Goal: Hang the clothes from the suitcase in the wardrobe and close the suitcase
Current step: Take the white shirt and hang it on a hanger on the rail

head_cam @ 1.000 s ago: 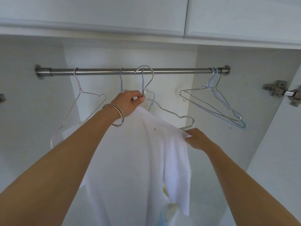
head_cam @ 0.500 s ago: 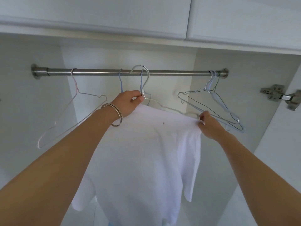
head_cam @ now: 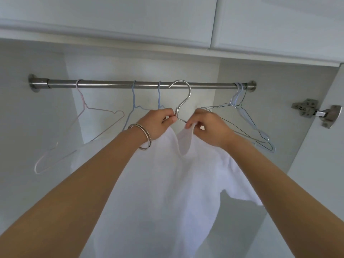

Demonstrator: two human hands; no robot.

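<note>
A white T-shirt (head_cam: pixel 167 183) hangs on a silver wire hanger (head_cam: pixel 184 97) held up in front of the wardrobe rail (head_cam: pixel 111 84). My left hand (head_cam: pixel 158 121) pinches the hanger's neck just below its hook. My right hand (head_cam: pixel 206 125) pinches the shirt's collar at the hanger wire, right beside the left hand. The hook overlaps the rail in view; whether it rests on the rail I cannot tell. The suitcase is out of view.
Empty wire hangers hang on the rail: a pink one (head_cam: pixel 81 125) at the left, two blue ones (head_cam: pixel 134 101) near the middle, a bunch (head_cam: pixel 247 120) at the right end. A door hinge (head_cam: pixel 316 113) sticks out at the right. Cabinet doors (head_cam: pixel 130 17) close the top.
My right hand moved left from the shirt's shoulder to the collar by the hanger neck. The hanger and shirt shifted right along the rail.
</note>
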